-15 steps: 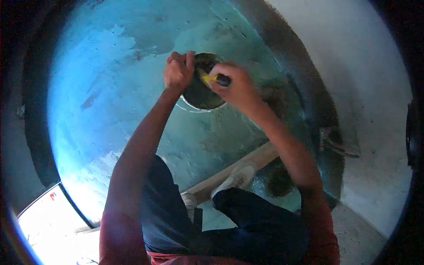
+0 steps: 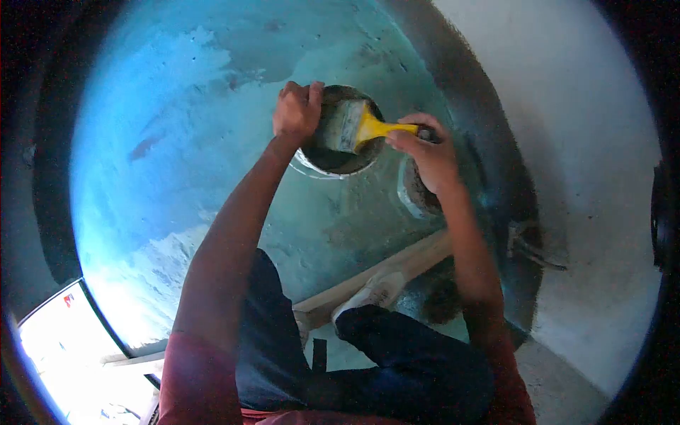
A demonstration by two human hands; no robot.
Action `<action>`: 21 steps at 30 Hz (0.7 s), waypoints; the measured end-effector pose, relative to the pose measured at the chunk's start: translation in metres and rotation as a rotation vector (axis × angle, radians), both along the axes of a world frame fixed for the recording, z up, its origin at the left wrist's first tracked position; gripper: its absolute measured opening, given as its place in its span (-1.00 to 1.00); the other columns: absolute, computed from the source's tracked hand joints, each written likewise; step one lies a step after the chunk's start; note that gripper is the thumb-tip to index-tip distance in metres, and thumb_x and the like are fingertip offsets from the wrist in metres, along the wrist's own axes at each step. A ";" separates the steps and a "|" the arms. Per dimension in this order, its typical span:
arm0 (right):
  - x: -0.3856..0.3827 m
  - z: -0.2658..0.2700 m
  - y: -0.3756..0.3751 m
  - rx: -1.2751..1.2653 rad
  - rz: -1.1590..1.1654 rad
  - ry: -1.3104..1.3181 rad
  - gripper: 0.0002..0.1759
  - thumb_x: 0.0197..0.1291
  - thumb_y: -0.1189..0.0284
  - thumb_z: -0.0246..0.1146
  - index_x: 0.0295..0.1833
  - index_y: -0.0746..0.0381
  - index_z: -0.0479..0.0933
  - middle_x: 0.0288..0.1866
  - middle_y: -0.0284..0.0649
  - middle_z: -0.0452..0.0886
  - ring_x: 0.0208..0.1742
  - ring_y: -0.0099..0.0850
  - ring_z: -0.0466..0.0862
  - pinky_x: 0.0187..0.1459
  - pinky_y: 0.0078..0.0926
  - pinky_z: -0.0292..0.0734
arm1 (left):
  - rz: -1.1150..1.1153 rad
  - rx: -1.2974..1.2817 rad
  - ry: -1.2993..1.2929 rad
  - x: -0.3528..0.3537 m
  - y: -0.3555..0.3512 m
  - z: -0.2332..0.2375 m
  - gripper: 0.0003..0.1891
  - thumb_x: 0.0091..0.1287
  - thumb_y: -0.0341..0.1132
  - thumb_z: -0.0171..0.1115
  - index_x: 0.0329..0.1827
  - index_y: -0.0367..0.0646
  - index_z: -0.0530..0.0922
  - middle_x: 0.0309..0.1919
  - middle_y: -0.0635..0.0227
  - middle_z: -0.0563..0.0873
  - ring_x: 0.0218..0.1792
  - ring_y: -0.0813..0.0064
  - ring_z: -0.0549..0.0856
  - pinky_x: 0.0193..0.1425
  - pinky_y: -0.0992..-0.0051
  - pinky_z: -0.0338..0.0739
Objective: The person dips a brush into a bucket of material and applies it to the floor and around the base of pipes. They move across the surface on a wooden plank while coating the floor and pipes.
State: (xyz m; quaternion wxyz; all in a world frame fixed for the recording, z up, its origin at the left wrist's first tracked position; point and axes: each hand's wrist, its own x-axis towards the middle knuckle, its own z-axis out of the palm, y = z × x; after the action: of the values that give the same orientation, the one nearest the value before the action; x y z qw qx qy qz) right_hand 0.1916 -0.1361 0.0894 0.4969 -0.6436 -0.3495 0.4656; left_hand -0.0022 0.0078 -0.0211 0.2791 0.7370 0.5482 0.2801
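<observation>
My left hand (image 2: 297, 111) is closed over the left rim of a round bucket (image 2: 338, 174), thumb along the edge. Dark, murky contents fill part of the bucket, and its thin wire handle hangs along the near side. In my right hand (image 2: 433, 154) is a wide paintbrush (image 2: 370, 129) with a yellow handle, gripped near the handle's end. The brush lies almost level over the bucket's opening, its pale, coated bristles pointing left toward my left hand.
A second round container (image 2: 411, 191) with a whitish edge stands partly hidden under my right wrist. A wooden plank (image 2: 425, 256) runs across the wet-looking greenish floor (image 2: 234, 163) beside my shoe (image 2: 372, 292). At right rises a pale wall (image 2: 574, 134) with a dark lower band.
My right hand has moved right and turned, bringing the brush up out of the bucket so its bristles show. My left hand stays on the rim.
</observation>
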 end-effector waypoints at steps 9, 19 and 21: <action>0.072 0.030 -0.038 0.127 -0.210 0.211 -0.79 0.11 0.49 0.27 -0.16 0.17 0.41 -0.15 -0.19 0.56 -0.10 -0.37 0.57 -0.09 -0.41 0.56 | -0.060 -0.125 -0.052 -0.008 0.005 -0.019 -0.54 0.37 0.07 -0.08 -0.08 -0.09 0.64 -0.12 -0.03 0.58 -0.02 -0.05 0.54 0.07 0.15 0.43; 0.172 0.002 -0.030 -0.239 -0.170 -0.351 -0.71 0.03 0.36 0.39 -0.26 0.25 0.44 -0.39 -0.19 0.62 -0.57 -0.41 0.61 -0.52 -0.56 0.49 | -0.056 -0.068 -0.141 -0.008 0.006 -0.019 -0.57 0.38 0.03 -0.04 -0.12 -0.12 0.65 -0.22 -0.11 0.59 -0.07 -0.12 0.56 0.01 0.14 0.45; 0.182 -0.019 -0.032 -0.262 -0.169 -0.334 -0.72 -0.01 0.33 0.41 -0.38 0.25 0.47 -0.44 -0.24 0.61 -0.58 -0.46 0.59 -0.53 -0.57 0.42 | -0.065 -0.045 -0.140 -0.007 0.010 -0.023 -0.57 0.38 0.03 -0.03 -0.13 -0.11 0.66 -0.22 -0.13 0.59 -0.08 -0.13 0.57 0.00 0.13 0.45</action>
State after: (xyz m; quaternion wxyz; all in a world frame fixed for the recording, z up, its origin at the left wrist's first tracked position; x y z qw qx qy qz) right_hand 0.3738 -0.1683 0.0707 0.3816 -0.7977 -0.3086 0.3506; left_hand -0.0094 0.0174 -0.0443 0.3420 0.7266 0.5094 0.3093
